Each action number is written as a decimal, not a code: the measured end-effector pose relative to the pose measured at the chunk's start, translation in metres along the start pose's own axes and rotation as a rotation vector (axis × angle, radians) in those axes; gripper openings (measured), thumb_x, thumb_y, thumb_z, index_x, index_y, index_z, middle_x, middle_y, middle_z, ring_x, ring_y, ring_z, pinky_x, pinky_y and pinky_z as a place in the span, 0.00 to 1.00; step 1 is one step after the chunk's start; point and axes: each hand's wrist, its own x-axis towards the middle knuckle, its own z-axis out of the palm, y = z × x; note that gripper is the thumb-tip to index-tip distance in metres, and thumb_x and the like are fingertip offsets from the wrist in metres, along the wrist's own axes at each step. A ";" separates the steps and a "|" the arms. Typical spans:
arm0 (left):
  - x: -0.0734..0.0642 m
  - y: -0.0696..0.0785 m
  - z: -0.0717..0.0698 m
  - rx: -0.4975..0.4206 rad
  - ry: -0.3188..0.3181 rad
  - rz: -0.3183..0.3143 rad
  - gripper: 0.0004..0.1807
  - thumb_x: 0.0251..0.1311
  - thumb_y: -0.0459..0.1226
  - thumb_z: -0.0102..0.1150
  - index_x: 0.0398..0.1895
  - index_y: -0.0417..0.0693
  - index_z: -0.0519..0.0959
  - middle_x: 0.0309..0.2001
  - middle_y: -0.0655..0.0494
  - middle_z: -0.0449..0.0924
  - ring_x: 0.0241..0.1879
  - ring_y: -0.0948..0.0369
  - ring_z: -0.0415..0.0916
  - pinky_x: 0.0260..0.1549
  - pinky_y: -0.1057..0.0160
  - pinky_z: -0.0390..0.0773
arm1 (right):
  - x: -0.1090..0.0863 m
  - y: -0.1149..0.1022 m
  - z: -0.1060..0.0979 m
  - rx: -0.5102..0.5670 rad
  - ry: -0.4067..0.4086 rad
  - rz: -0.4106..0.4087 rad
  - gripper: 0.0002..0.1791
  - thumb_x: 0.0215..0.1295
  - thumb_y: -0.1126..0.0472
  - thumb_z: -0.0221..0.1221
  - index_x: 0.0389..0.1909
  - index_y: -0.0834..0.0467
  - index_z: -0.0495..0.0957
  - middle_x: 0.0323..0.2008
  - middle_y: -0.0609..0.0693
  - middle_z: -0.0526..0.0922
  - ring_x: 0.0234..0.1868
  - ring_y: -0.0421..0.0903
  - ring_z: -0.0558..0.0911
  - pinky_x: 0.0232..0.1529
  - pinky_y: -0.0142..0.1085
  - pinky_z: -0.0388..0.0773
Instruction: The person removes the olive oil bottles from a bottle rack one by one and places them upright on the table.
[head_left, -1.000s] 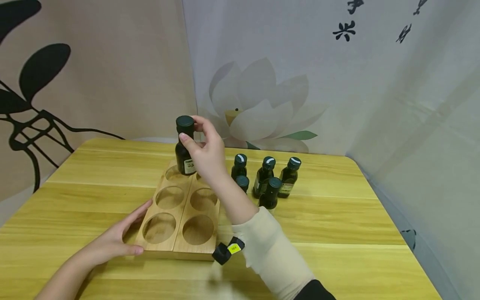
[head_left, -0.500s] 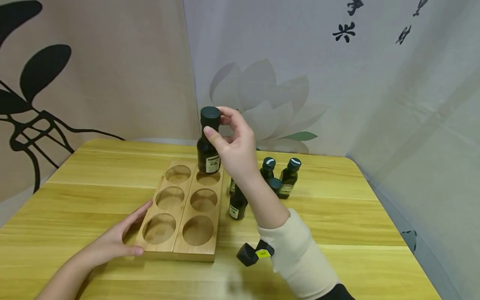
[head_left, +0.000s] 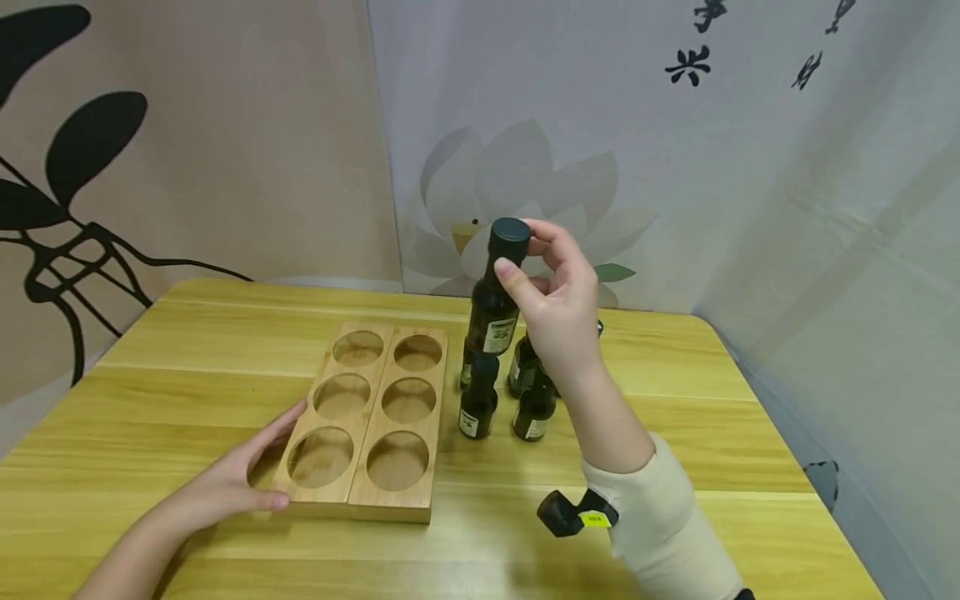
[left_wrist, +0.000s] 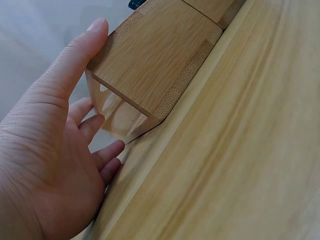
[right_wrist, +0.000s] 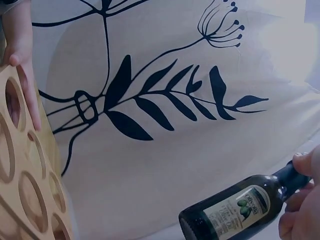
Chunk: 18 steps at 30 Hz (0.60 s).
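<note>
My right hand (head_left: 566, 308) pinches a small dark olive oil bottle (head_left: 495, 308) by its neck, just under the dark cap. It hangs upright above the table in the head view, in front of the standing bottles. The right wrist view shows the label of the held bottle (right_wrist: 245, 210). My left hand (head_left: 225, 483) touches the near left corner of a wooden bottle holder (head_left: 390, 512), thumb at the front corner and extended fingers along its left side. The holder's round recesses hold nothing. In the left wrist view, the thumb meets the wooden block (left_wrist: 160, 55).
Right of the holder stand several similar dark bottles, including a near left one (head_left: 478, 408) and a near right one (head_left: 536, 412). Others behind are partly hidden by the right hand. A printed cloth (head_left: 300, 150) hangs behind the wooden table (head_left: 675, 400).
My right hand has carried the bottle rightward, from above the holder's far left recess, past the far right one, to over the standing bottles. My left hand has stayed at the holder.
</note>
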 end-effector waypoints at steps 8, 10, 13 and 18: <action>0.000 0.001 0.000 0.003 -0.002 -0.006 0.52 0.52 0.36 0.68 0.77 0.58 0.47 0.71 0.36 0.50 0.61 0.77 0.53 0.44 0.19 0.45 | -0.001 0.001 -0.028 -0.078 0.073 -0.004 0.17 0.61 0.72 0.62 0.51 0.63 0.75 0.37 0.54 0.77 0.24 0.45 0.78 0.31 0.33 0.79; 0.000 0.001 0.000 0.007 -0.001 -0.007 0.52 0.52 0.36 0.69 0.77 0.58 0.47 0.71 0.36 0.51 0.61 0.77 0.53 0.44 0.19 0.45 | -0.002 0.001 -0.034 -0.083 0.091 0.000 0.17 0.61 0.72 0.62 0.51 0.63 0.76 0.37 0.53 0.77 0.25 0.46 0.78 0.31 0.33 0.79; 0.000 0.001 0.000 0.007 0.000 -0.008 0.53 0.51 0.36 0.69 0.77 0.58 0.47 0.71 0.36 0.51 0.61 0.77 0.53 0.45 0.19 0.45 | -0.003 0.002 -0.043 -0.087 0.115 0.002 0.17 0.60 0.73 0.62 0.50 0.63 0.77 0.36 0.53 0.78 0.26 0.46 0.78 0.32 0.32 0.79; 0.000 0.000 0.000 0.005 -0.001 -0.008 0.53 0.51 0.36 0.69 0.77 0.58 0.47 0.70 0.36 0.52 0.61 0.77 0.54 0.45 0.20 0.45 | -0.005 0.005 -0.058 -0.080 0.144 0.017 0.16 0.59 0.74 0.62 0.49 0.62 0.78 0.36 0.53 0.78 0.23 0.45 0.77 0.33 0.31 0.79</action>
